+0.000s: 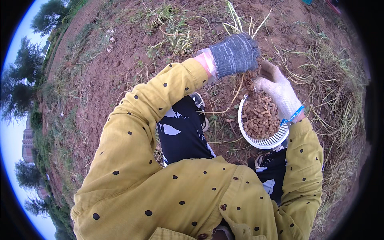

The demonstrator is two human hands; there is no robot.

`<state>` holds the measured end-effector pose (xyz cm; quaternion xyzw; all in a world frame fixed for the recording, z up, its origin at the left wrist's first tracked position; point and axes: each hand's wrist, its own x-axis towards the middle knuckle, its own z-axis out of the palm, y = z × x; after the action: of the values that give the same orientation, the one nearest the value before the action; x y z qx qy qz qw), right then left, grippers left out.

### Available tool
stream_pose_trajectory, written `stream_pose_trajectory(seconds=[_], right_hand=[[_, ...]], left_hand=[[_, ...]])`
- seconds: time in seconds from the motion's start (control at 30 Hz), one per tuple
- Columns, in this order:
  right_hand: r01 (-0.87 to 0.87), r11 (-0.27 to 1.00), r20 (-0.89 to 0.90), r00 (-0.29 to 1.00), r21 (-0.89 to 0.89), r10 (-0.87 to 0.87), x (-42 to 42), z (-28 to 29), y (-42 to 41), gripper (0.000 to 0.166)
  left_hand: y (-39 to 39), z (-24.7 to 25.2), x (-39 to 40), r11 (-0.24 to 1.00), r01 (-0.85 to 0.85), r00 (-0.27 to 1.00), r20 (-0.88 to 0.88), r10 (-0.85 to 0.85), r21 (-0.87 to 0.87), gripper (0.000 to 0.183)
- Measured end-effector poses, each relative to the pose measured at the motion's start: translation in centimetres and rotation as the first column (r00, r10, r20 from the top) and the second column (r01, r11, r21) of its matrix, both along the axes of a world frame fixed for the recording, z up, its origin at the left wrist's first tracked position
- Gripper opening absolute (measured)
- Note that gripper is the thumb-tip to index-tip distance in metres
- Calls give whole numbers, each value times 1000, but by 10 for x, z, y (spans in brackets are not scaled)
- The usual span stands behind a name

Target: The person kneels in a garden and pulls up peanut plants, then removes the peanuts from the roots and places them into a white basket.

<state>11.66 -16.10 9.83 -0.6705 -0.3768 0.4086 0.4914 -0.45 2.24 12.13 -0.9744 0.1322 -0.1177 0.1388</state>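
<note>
My left hand point(235, 55), in a grey knitted glove over a clear plastic one, is closed around the stems of a peanut plant point(247, 79). Pale stems stick out above the fist, and roots with pods hang below it. My right hand point(274, 87), in a white knitted glove with a blue band at the wrist, is at the roots, thumb and fingers bent around them; whether it grips a pod is hidden. Under both hands stands a white slotted plastic basket point(265, 146) holding a heap of unshelled peanuts point(261, 117).
Reddish soil point(129, 39) surrounds me, with pulled plants point(177, 33) lying ahead. Dry vines point(333, 69) spread at the right. My shoes point(199, 105) stand on either side near the basket. Trees and buildings stand far off at the left.
</note>
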Motion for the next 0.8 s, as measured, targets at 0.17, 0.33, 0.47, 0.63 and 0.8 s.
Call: stream_pose_trajectory(seconds=[0.17,0.33,0.47,0.63,0.8], right_hand=[[-200,979,-93,975,31,202,-5,20,-7,68],[-60,995,-316,945,81,82,-9,1,-22,61],[61,994,-311,950,87,-31,-8,19,-39,62],[161,987,268,951,-16,-151,-16,21,-48,69],[6,1000,479,878,-5,-3,-37,1,-54,81]], left_hand=[[-24,22,6,987,156,961,233,-145,-27,20],[-64,37,10,998,-46,875,480,60,-40,46],[-83,25,-16,807,-228,617,560,553,-545,41],[-116,9,-17,-211,-371,785,-426,450,-904,43],[-128,-24,-9,-565,-43,729,-412,546,-824,31]])
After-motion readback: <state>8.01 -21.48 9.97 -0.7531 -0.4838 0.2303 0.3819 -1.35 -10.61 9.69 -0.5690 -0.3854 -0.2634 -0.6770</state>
